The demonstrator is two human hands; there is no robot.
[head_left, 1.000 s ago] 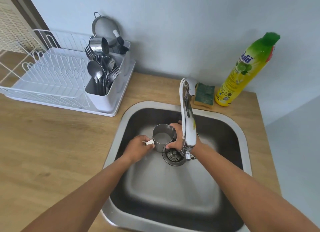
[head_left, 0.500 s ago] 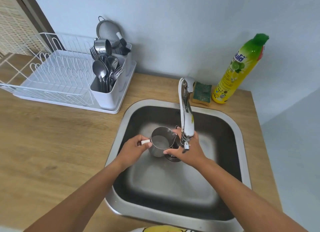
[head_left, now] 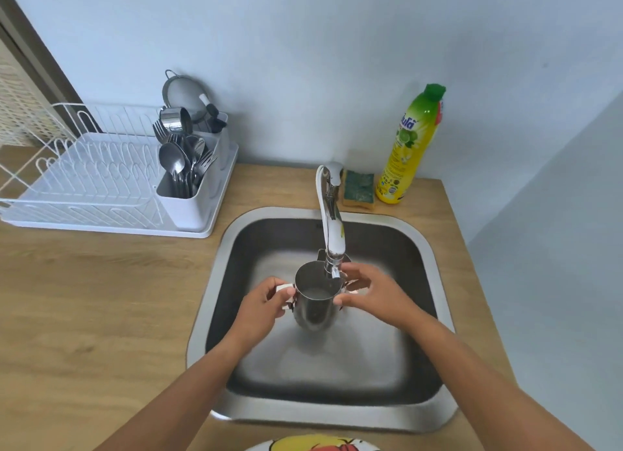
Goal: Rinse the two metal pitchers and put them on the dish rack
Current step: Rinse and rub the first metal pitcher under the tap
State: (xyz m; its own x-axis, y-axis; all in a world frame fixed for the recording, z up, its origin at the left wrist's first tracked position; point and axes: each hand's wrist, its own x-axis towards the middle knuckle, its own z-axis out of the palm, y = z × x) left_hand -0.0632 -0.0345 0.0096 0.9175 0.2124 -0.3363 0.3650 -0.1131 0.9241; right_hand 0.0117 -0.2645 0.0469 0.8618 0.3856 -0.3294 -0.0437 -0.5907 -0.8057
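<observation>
Head view, looking down into the sink. Shiny cylindrical metal pitcher (head_left: pixel 315 300) held upright over the middle of the rectangular stainless-steel sink (head_left: pixel 435 282), its open mouth directly beneath the spout of the curved chrome tap (head_left: pixel 332 228); pale liquid shows inside the pitcher. Left hand (head_left: pixel 259 310) grips the pitcher's white handle (head_left: pixel 284 289), fingers curled closed around it. Right hand (head_left: pixel 374 294) lies against the pitcher's right side, fingers loosely spread and only partly bent, the thumb tip touching the wall near the rim. Part of a second metal vessel shows behind the tap, mostly hidden. Behind the sink, on the light wooden countertop (head_left: pixel 84 299), a green-and-yellow scouring sponge (head_left: pixel 359 189) sits just beside a yellow dish-soap bottle with a green cap (head_left: pixel 409 147). To the left stands the white wire dish rack (head_left: pixel 91 177), its plate slots bare; its white cutlery holder (head_left: pixel 188 194) carries spoons and forks, with a small steel cup (head_left: pixel 173 118) and a round mesh strainer (head_left: pixel 183 95) at the back
</observation>
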